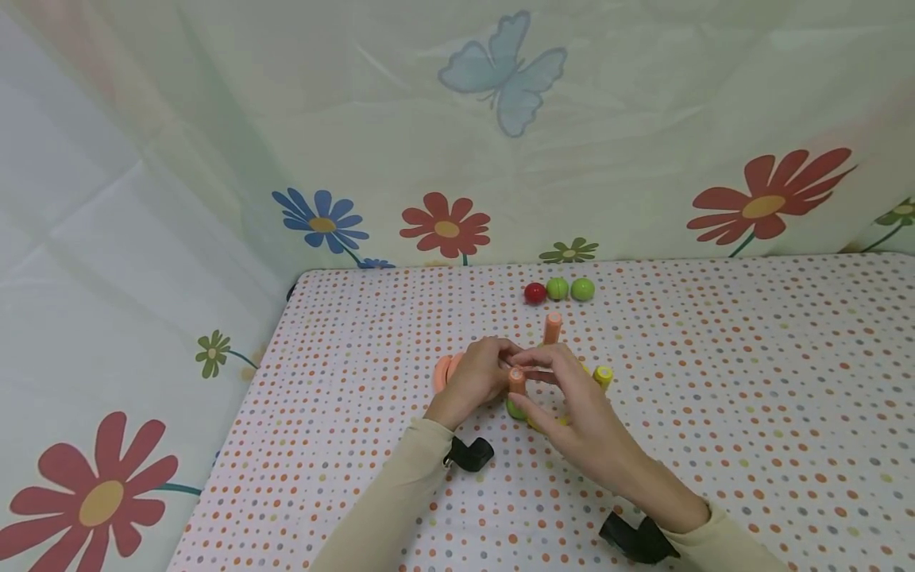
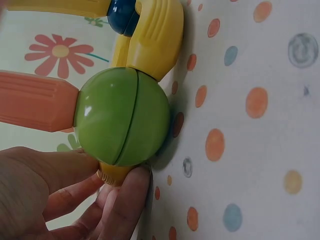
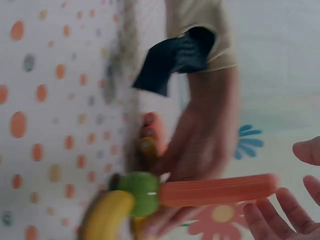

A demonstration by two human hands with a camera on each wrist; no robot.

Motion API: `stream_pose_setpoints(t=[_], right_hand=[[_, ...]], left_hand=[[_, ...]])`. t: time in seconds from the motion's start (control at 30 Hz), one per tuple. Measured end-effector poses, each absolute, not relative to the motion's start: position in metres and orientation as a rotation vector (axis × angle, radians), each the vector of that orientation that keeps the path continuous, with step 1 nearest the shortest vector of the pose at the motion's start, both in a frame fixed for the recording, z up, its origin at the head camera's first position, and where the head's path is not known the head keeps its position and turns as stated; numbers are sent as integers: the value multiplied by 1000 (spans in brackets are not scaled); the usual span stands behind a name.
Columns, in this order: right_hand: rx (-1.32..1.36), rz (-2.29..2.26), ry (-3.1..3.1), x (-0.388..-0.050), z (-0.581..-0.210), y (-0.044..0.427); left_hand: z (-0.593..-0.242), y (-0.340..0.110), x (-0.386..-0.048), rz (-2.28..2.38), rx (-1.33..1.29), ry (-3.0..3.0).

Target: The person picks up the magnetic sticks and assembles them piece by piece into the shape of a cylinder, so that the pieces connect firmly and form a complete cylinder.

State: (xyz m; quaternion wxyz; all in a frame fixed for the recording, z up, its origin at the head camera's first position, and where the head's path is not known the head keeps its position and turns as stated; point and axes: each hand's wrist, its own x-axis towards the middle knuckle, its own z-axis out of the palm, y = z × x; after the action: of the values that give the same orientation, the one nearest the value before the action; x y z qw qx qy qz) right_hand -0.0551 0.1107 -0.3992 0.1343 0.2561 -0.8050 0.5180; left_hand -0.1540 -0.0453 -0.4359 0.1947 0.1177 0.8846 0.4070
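Pinching a yellow piece (image 2: 114,175) against the green ball (image 2: 122,117) on the dotted tablecloth (image 1: 300,445), the left hand (image 1: 477,372) faces the right hand (image 1: 582,409), spread loosely around the ball's upright orange rod (image 1: 517,381)

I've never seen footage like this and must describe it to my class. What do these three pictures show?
These are a person's two bare hands, working over a dotted cloth. The wide picture comes from a camera worn on the head; the two close ones come from cameras on the wrists. The left hand pinches a yellow piece at a green ball, from which an orange rod sticks up. The right hand is open near the rod's upper end; whether it touches is hard to tell. More yellow pieces are close by, orange pieces lie beside the left hand, and a red ball and two green balls sit farther back.
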Motion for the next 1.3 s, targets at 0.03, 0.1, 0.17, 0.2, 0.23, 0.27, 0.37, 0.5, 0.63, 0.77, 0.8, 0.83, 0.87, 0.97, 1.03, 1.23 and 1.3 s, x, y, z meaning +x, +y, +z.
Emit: stream_pose_setpoints(t=[0.03, 0.1, 0.17, 0.2, 0.23, 0.27, 0.37, 0.5, 0.63, 0.77, 0.8, 0.83, 0.87, 0.97, 1.03, 1.23, 1.3], right_hand=[[772, 1483, -2322, -53, -393, 112], [822, 1442, -2289, -49, -379, 116], [849, 1402, -2252, -48, -367, 122], [849, 1384, -2244, -49, -362, 126], [850, 1363, -2235, -50, -357, 131], [844, 1337, -2231, -52, -354, 136], [814, 1272, -2242, -58, -349, 151], [747, 1253, -2298, -67, -355, 170], [637, 1336, -2354, -79, -366, 189], [564, 1351, -2415, -101, -380, 207], [548, 1336, -2436, -107, -383, 210], [539, 1309, -2460, -114, -387, 213], [531, 1282, -2484, -121, -391, 216], [520, 1194, -2569, -140, -398, 222], [538, 1163, -2629, -153, -402, 223], [547, 1109, -2877, -185, -409, 216], [522, 1076, -2944, -193, -411, 213]], left_hand=[[-436, -46, -154, 1140, 331, 2480], [-437, -46, -155, 1145, 328, 2480], [-437, -46, -154, 1175, 321, 2462], [-437, -46, -154, 1193, 319, 2451], [-438, -46, -154, 1212, 314, 2438], [-437, -46, -153, 1224, 313, 2430], [-437, -46, -152, 1249, 305, 2413], [-438, -46, -152, 1272, 291, 2401], [-437, -45, -152, 1290, 273, 2377], [-437, -45, -152, 1297, 271, 2366], [-437, -45, -151, 1301, 271, 2363], [-438, -45, -151, 1308, 266, 2354], [-438, -45, -151, 1316, 259, 2345], [-438, -46, -150, 1337, 238, 2322], [-438, -46, -151, 1336, 228, 2317], [-437, -46, -152, 1313, 238, 2331], [-437, -46, -153, 1322, 240, 2330]])
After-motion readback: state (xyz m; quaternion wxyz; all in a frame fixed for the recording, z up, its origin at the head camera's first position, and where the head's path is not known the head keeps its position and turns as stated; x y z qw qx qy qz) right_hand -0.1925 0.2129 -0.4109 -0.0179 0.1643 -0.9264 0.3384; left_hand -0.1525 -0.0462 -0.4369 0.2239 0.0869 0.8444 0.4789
